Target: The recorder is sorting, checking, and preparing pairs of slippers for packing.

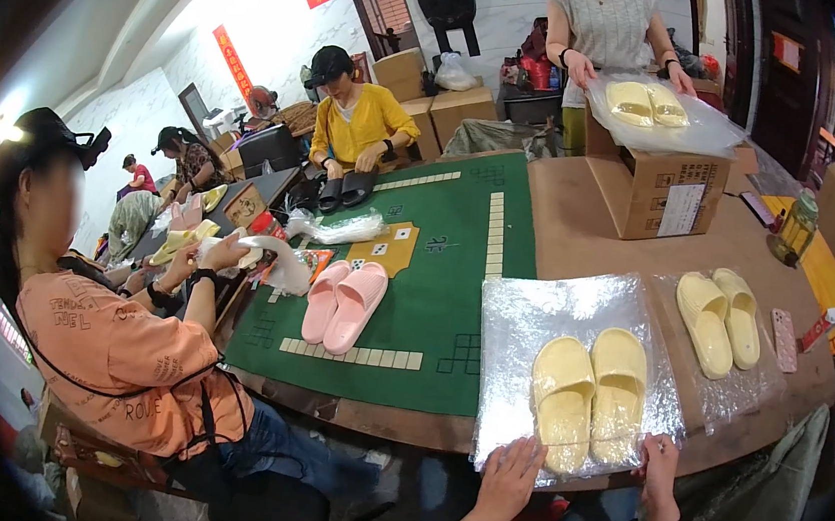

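A pair of pale yellow slippers [566, 385] lies side by side, heels towards me, on a stack of clear plastic bags [512, 320] at the table's near edge. Clear film crosses the heels, so the pair seems at least partly inside the top bag. My left hand [507, 482] holds the bag's near edge beside the left slipper's heel, fingers reaching over the film. At the near right corner, my right hand [660, 475] pinches the bag's edge between thumb and fingers.
Bagged yellow slippers [718, 325] lie to the right, beside a phone [784, 341] and a bottle [797, 227]. Pink slippers [345, 306] rest on the green mat [448, 364]. A cardboard box [660, 193] stands farther back. Several co-workers handle slippers around the table.
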### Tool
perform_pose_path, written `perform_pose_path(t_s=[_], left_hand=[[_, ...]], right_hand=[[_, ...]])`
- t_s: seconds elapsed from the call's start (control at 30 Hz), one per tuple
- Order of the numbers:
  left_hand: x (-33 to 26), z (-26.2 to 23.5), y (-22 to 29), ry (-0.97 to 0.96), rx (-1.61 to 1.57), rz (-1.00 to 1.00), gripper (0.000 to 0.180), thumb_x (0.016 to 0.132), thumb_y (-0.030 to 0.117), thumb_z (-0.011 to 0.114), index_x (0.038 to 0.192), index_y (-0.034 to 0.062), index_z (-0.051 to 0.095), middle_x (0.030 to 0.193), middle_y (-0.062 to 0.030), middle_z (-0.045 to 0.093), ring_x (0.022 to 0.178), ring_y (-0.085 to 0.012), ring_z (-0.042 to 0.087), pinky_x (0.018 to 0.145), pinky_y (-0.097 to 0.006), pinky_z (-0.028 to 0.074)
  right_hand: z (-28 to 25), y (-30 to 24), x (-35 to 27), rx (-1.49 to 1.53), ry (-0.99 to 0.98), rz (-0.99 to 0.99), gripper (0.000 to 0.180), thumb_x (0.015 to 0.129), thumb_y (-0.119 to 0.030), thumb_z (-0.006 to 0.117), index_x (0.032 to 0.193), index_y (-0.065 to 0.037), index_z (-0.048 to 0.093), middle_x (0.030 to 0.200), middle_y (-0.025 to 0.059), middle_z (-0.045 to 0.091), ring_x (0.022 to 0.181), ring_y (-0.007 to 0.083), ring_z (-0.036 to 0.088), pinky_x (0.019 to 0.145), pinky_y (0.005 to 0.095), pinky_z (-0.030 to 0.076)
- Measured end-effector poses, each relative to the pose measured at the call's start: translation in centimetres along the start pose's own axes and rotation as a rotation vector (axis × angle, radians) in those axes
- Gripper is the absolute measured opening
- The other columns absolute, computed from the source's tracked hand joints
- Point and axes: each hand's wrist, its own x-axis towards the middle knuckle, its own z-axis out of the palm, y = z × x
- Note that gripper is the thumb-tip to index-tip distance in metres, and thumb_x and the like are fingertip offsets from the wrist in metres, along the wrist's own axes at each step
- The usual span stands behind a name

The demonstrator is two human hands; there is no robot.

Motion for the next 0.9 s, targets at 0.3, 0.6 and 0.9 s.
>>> perform_pose_path(t_s=[0.3,0.6,0.9], left_hand=[[0.1,-0.3,0.2,-0.038,-0.005,0.003,0.051,0.084,0.011,0.056,0.134,0.0101,0.049,0.136,-0.0100,0.049,0.129,-0.0251,0.044,0.104,-0.043,0.032],[0.3,-0.1,-0.1,-0.009,-0.164,-0.025,0.049,0.083,0.009,0.055,0.132,0.0103,0.051,0.135,-0.0053,0.052,0.124,-0.0196,0.049,0.100,-0.039,0.035],[1.7,-1.1,0.7,0.144,-0.169,0.066,0.047,0.078,0.002,0.057,0.125,0.0077,0.057,0.127,-0.0055,0.058,0.118,-0.0217,0.052,0.099,-0.042,0.036]], right_hand=[[-0.2,0.3,0.2,-0.006,-0.021,-0.021,0.022,0.094,-0.020,0.057,0.076,-0.009,0.050,0.053,-0.0024,0.044,0.040,0.0064,0.040,0.037,0.0242,0.040],[-0.5,-0.9,0.5,0.065,0.034,-0.034,0.018,0.094,-0.018,0.056,0.080,-0.009,0.051,0.057,-0.0027,0.045,0.040,0.0062,0.039,0.035,0.0236,0.037],[-0.7,-4.0,-1.9,-0.615,0.339,-0.736,0.052,0.081,-0.010,0.065,0.128,-0.002,0.043,0.126,0.0156,0.046,0.122,0.0261,0.041,0.104,0.0458,0.031]])
